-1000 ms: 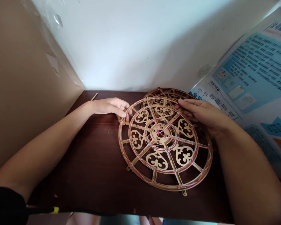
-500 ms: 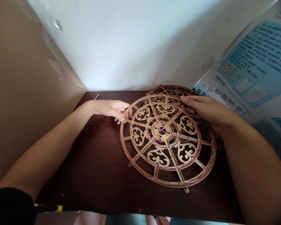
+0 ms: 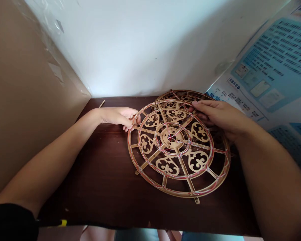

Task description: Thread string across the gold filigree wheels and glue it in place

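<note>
A round tan openwork frame point(image 3: 172, 138), with scroll ornaments, spokes and red and white wires along its rings, lies tilted above the dark table. My left hand point(image 3: 125, 117) grips its outer rim at the upper left, thumb on top and fingers beneath. At the upper right my right hand point(image 3: 210, 112) pinches the rim, thumb on top, its other fingers partly hidden behind. Under and behind this frame sits a darker stack of similar round frames point(image 3: 188, 93), mostly covered.
A thin stick point(image 3: 102, 103) lies near the back left of the dark tabletop point(image 3: 102, 184). A white panel point(image 3: 140, 47) stands behind, a brown panel point(image 3: 27, 100) at the left. Printed blue and white sheets point(image 3: 271, 67) are at the right. A black cord with a yellow band point(image 3: 63, 222) runs along the front edge.
The upper frame has shifted very slightly left and up in the view, both hands still holding its rim. The view itself has moved a little.
</note>
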